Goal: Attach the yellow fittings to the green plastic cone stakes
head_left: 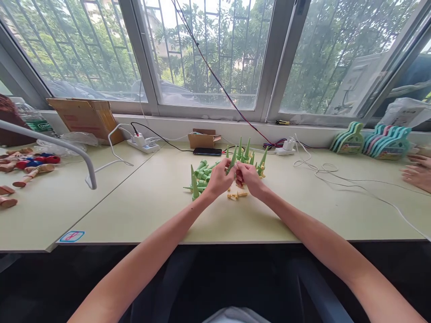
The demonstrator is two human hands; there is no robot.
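Over the table's middle, my left hand (219, 180) is closed around a pointed green plastic spike (232, 162), its tip upward. My right hand (250, 179) meets it at the spike's lower end, thumb and fingers pinched together; what they grip is hidden. Behind the hands several green spikes (247, 150) stand upright, some with yellow parts at the base. To the left lies a heap of green pieces (202, 172), with another spike (195, 188) standing at its near side. Small yellow plastic pieces (237, 195) lie just below my hands.
A phone (207, 151) and a small open carton (204, 139) are behind the pile. Power strips (144, 144) and loose white cables (325, 169) run along the back. Hangers (387, 142) stand at right, near another person's hands (417, 172). Wooden-handled items (33, 172) and a lamp arm (67, 146) are left.
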